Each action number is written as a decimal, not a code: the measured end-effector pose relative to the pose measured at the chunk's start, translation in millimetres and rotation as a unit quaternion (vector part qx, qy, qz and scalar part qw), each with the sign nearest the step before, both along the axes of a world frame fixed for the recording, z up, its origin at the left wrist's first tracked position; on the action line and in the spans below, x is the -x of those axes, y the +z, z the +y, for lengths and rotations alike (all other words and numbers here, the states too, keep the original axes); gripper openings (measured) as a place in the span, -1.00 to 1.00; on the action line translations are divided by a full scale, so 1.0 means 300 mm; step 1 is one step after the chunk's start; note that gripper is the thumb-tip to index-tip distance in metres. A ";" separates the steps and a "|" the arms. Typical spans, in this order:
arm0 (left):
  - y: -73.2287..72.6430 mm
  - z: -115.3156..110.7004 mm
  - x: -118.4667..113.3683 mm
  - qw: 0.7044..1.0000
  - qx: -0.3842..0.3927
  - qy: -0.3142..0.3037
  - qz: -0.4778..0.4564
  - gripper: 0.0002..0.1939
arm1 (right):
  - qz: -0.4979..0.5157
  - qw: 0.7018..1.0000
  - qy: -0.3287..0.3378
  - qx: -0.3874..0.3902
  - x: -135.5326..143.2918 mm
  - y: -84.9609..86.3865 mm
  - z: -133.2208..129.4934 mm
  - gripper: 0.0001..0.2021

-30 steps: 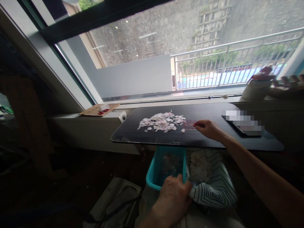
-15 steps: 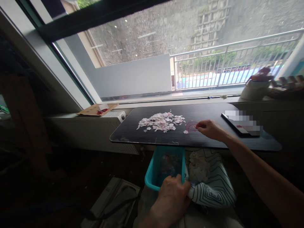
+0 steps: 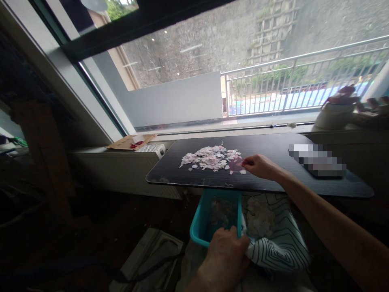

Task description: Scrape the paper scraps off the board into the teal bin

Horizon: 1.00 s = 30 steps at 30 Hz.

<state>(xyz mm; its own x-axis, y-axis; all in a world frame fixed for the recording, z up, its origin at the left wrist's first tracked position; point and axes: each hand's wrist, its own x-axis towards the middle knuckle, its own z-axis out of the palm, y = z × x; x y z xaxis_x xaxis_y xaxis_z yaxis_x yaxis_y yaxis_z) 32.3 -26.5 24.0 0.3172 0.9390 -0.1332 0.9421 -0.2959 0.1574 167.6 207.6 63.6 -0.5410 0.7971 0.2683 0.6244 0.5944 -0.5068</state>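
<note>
My right hand (image 3: 257,166) pinches a pink see-through protractor (image 3: 235,164) by its right end. The protractor lies low over the black tabletop, against the right side of a heap of torn paper scraps (image 3: 209,157). Below the table's front edge, my left hand (image 3: 226,247) is closed on the near rim of a turquoise plastic bin (image 3: 196,229). More scraps lie inside the bin. Beside it, a black-and-white striped cloth (image 3: 273,253) holds a pile of pale scraps (image 3: 259,215); whether my left fingers also grip the cloth is hidden.
On the right of the black table (image 3: 267,144) lies a flat dark object (image 3: 319,162), partly pixelated. Red-handled scissors (image 3: 136,144) rest on brown cardboard (image 3: 121,142) over the radiator at left. A window with a sill runs behind the table.
My right hand has slid the protractor left, up to the paper heap. My left hand keeps its hold on the bin. The whole view has shifted slightly.
</note>
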 end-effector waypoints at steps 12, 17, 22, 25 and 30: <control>-0.005 -0.002 -0.002 0.999 -0.032 -0.003 0.001 -0.91 | -0.001 0.997 -0.060 0.038 -0.192 -0.009 -0.035 -0.72; -0.003 0.001 -0.001 1.000 -0.030 -0.003 0.003 -0.91 | 0.001 0.997 -0.041 0.068 -0.227 -0.010 -0.035 -0.72; -0.010 0.000 0.000 1.000 -0.026 -0.004 0.002 -0.91 | 0.040 0.993 -0.034 0.103 -0.235 -0.014 -0.035 -0.69; -0.013 0.001 0.002 1.000 -0.021 0.001 0.001 -0.92 | 0.064 0.992 -0.045 0.100 -0.216 -0.029 -0.027 -0.67; -0.015 0.005 0.002 1.000 -0.019 -0.003 -0.002 -0.91 | 0.065 0.992 -0.016 0.103 -0.193 -0.035 -0.034 -0.70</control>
<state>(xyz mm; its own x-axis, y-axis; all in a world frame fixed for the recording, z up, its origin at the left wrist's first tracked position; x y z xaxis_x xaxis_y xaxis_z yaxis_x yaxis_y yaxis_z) 31.6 -25.1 19.4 0.3231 0.9416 -0.0954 0.9398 -0.3073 0.1495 225.3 197.4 53.3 -0.4864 0.8582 0.1639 0.5622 0.4510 -0.6932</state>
